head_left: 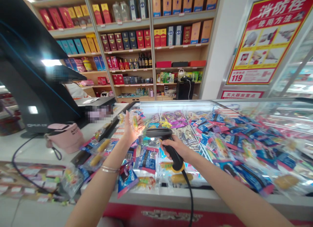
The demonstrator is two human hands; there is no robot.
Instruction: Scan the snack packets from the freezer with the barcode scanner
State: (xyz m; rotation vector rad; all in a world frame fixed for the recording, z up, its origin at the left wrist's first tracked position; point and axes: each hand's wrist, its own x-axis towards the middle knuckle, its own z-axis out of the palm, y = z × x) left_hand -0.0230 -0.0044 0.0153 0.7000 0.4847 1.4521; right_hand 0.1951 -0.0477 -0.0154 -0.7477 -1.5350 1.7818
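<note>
Right hand (175, 147) grips scanner (160, 133) (poster (270, 37): "119").

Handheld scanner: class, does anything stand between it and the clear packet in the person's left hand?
Nothing visible does. The scanner, held in the right hand, faces the packet in the left hand; only an open gap shows between.

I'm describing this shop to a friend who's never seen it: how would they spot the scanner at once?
Find the wide glass-topped freezer strewn with bright packets. Over it, the person's right hand grips the scanner. It is black and gun-shaped, with yellow trim low on the handle and a dark cable hanging down, quite unlike the shiny packets around it.
</note>
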